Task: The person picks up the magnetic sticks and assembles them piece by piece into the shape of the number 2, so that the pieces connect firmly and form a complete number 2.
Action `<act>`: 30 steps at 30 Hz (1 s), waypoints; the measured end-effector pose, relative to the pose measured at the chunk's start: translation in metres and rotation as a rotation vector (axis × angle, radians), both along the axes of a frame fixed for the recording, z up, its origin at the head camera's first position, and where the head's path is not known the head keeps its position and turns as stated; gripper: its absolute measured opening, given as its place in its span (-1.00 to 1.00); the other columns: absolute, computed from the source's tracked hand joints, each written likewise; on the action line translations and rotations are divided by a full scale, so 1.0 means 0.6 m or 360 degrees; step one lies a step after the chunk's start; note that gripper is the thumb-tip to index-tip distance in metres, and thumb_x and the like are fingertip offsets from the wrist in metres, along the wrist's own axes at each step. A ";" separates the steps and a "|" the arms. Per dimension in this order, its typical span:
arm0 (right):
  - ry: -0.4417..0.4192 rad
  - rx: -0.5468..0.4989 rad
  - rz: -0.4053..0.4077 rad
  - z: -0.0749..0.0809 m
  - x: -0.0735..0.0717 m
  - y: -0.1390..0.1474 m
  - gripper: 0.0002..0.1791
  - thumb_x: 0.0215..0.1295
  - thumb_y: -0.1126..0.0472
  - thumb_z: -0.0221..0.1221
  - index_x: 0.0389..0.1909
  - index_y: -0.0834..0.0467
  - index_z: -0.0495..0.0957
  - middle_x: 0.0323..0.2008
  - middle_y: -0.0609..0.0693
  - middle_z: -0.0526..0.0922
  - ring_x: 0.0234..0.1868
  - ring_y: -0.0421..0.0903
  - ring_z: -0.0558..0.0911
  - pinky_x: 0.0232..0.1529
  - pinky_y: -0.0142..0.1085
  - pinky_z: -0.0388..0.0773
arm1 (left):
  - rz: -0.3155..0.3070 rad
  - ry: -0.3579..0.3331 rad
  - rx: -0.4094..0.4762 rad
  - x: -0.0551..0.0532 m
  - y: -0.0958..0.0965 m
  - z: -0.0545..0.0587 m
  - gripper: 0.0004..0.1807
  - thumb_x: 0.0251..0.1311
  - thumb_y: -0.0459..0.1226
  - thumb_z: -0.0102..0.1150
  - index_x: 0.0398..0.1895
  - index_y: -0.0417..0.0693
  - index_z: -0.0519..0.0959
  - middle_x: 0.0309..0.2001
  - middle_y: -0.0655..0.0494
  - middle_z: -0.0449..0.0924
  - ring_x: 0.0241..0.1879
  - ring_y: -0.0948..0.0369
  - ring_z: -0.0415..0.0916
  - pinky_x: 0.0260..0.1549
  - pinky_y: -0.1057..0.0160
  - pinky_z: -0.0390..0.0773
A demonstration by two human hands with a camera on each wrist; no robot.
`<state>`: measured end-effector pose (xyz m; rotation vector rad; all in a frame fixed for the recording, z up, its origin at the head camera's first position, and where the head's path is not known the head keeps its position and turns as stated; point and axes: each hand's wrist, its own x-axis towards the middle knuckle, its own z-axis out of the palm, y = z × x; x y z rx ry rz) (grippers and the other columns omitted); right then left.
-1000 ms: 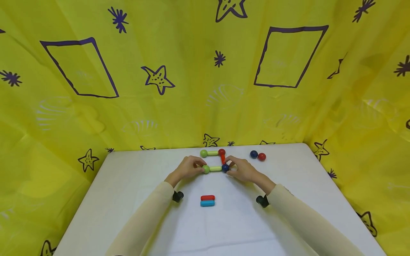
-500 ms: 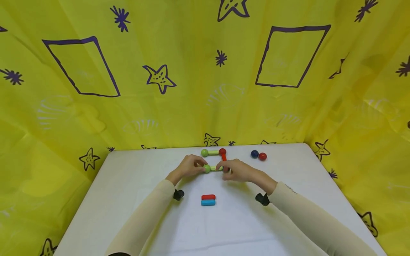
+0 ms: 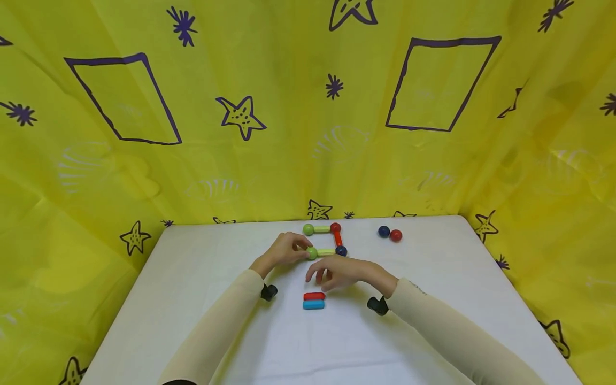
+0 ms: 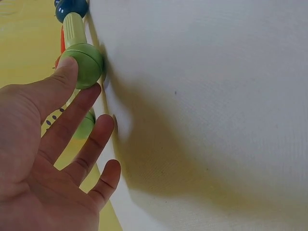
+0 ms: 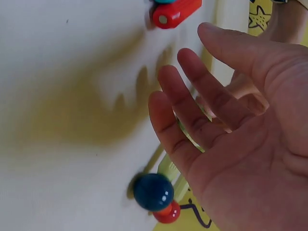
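My left hand (image 3: 285,248) pinches a green ball (image 3: 312,253) between thumb and forefinger, its other fingers spread in the left wrist view. From that ball a pale green rod (image 3: 326,252) runs to a dark blue ball (image 3: 341,251). A red rod (image 3: 337,238) links the blue ball to a red ball (image 3: 335,228), and a second pale green rod (image 3: 322,229) leads to another green ball (image 3: 308,229). Holding nothing, my right hand (image 3: 339,271) hovers with loosely bent fingers close to a loose red rod (image 3: 314,295). A blue rod (image 3: 314,305) lies against that red rod.
A loose dark blue ball (image 3: 384,231) and a loose red ball (image 3: 396,235) lie side by side at the back right of the white table (image 3: 423,299). A patterned yellow curtain (image 3: 279,176) borders the table's back and sides.
My right hand has left the blue ball of the joined pieces and come toward me, near the loose rods. My left hand keeps its pinch on the green ball.
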<state>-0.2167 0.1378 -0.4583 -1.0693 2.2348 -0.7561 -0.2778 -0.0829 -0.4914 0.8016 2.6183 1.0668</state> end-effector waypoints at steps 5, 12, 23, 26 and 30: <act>0.0017 0.0024 0.0062 -0.008 0.004 -0.020 -0.65 0.33 0.43 0.25 0.08 0.08 0.65 -0.17 -0.04 0.72 -0.24 -0.21 0.60 -0.05 -0.37 0.56 | -0.0004 0.0010 -0.0001 -0.001 0.000 0.000 -0.78 0.23 -0.30 0.44 -0.06 -0.09 0.76 -0.14 0.06 0.78 -0.23 0.18 0.60 -0.14 0.21 0.60; -0.0039 0.0081 0.0049 -0.018 0.011 -0.033 -0.64 0.34 0.45 0.24 0.04 0.03 0.70 -0.22 -0.12 0.69 -0.25 -0.23 0.58 -0.07 -0.39 0.54 | -0.0008 -0.0004 0.0006 -0.001 -0.001 0.001 -0.77 0.22 -0.30 0.45 -0.06 -0.09 0.76 -0.15 0.06 0.78 -0.26 0.20 0.60 -0.19 0.24 0.59; 0.0012 0.0099 0.0068 -0.017 0.016 -0.036 -0.63 0.34 0.48 0.20 0.02 0.03 0.71 -0.24 -0.09 0.69 -0.29 -0.25 0.55 -0.10 -0.41 0.53 | 0.0000 -0.0004 -0.0007 -0.002 0.000 0.000 -0.78 0.24 -0.29 0.44 -0.06 -0.08 0.76 -0.14 0.07 0.77 -0.24 0.21 0.59 -0.16 0.23 0.58; 0.0034 0.0104 0.0051 -0.015 0.018 -0.037 -0.65 0.32 0.47 0.21 0.00 0.04 0.69 -0.25 -0.09 0.67 -0.31 -0.25 0.54 -0.13 -0.41 0.52 | 0.0008 -0.0005 -0.0013 -0.001 0.000 -0.001 -0.78 0.24 -0.29 0.44 -0.06 -0.07 0.76 -0.15 0.07 0.77 -0.23 0.20 0.60 -0.15 0.23 0.59; 0.0042 0.0090 0.0019 -0.015 0.020 -0.035 -0.67 0.29 0.48 0.23 -0.03 0.05 0.66 -0.25 -0.08 0.65 -0.34 -0.25 0.53 -0.20 -0.41 0.51 | 0.0012 0.0001 -0.0011 -0.001 0.000 -0.003 -0.78 0.23 -0.29 0.44 -0.06 -0.08 0.76 -0.14 0.06 0.77 -0.23 0.20 0.60 -0.15 0.23 0.59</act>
